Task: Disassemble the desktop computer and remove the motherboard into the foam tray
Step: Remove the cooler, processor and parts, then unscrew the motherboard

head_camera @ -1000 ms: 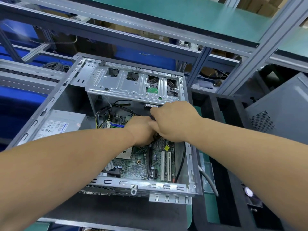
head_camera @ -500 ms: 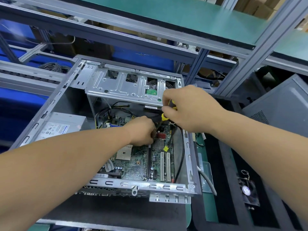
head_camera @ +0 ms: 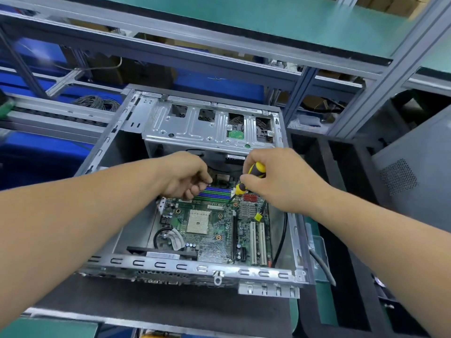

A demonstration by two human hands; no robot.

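An open desktop case (head_camera: 185,268) lies on its side with the green motherboard (head_camera: 210,230) inside. My right hand (head_camera: 280,179) grips a yellow-and-black screwdriver (head_camera: 251,176), its tip pointing down at the board's upper edge beside the blue and green memory slots (head_camera: 216,193). My left hand (head_camera: 188,178) hovers over the slots with fingers curled, pinching what looks like a small screw (head_camera: 209,183). The bare CPU socket (head_camera: 198,221) shows in the board's middle. A black foam tray (head_camera: 341,276) lies to the right of the case.
A silver drive cage (head_camera: 207,128) spans the case's far end. A grey side panel (head_camera: 415,167) leans at the right. A grey cable (head_camera: 322,267) hangs off the case's right rim. Metal shelf frames (head_camera: 219,45) cross overhead. A black mat (head_camera: 146,303) lies under the case.
The hands have come apart. The right hand lifted out of the case with the screwdriver and now aims it at the board; the left hand shifted up over the memory slots. The view moved closer.
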